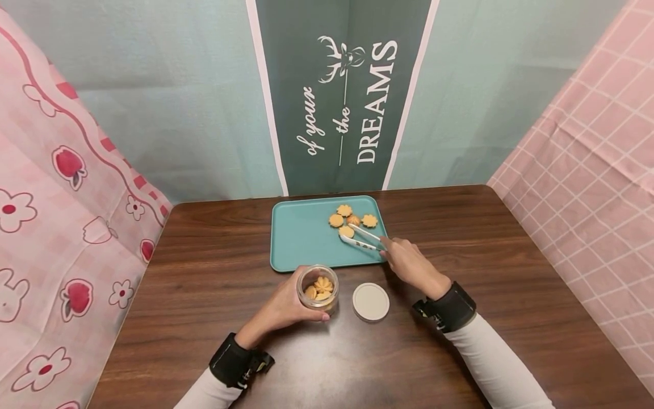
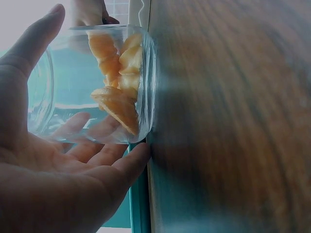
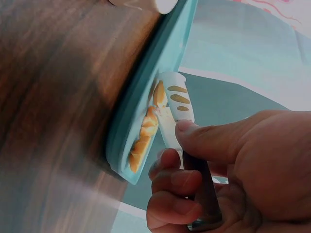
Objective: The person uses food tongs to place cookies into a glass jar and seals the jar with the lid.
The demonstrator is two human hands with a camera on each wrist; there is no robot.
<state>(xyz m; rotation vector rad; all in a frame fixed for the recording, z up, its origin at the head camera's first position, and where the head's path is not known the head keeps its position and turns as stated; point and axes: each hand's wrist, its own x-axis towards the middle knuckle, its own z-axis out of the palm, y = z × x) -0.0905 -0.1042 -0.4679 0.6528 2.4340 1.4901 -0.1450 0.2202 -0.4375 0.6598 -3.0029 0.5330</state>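
Flower-shaped golden cookies point(image 1: 351, 220) sit on the teal plastic tray point(image 1: 301, 238), right hand point(image 1: 409, 262) clamped on white slotted tongs point(image 1: 364, 237) whose tips straddle one, left hand point(image 1: 286, 307) wrapped round the clear glass jar point(image 1: 318, 287); next likely squeeze, lift, carry to jar.

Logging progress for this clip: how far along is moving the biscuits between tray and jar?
Done: the round white lid lies off on the wooden table, and the clear glass jar holds several flower-shaped biscuits. In hand: the left hand grips the jar; the right hand holds white tongs open around one biscuit. Left: four biscuits on the teal tray.
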